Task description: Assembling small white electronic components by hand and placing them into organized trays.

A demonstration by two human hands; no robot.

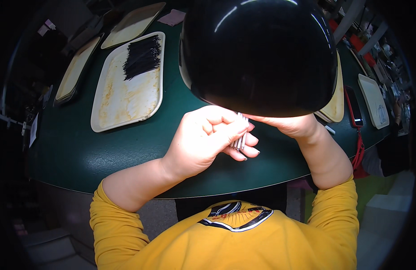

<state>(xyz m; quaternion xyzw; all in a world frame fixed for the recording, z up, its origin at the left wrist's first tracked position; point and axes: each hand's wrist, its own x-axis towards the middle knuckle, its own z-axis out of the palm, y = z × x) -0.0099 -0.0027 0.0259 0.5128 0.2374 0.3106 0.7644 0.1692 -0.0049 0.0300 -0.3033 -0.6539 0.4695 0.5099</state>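
**Thin pins pinched over the green table**

My left hand [203,141] is curled, its fingers [226,130] closed together around a small bundle of thin silvery pins [240,135], which stand nearly upright just above the near edge of the dark green table [73,153]. My right hand [291,126] comes in from the other side and meets the top of the same bundle, but a black glossy visor [262,54] covers most of it, so I cannot tell how those fingers sit. Further out on my left lies a cream, stained tray [127,90] with a heap of thin black sticks [143,56] at its far end. More cream trays [77,67] lie beyond it. To my right, a dark phone [353,105] lies on the table.
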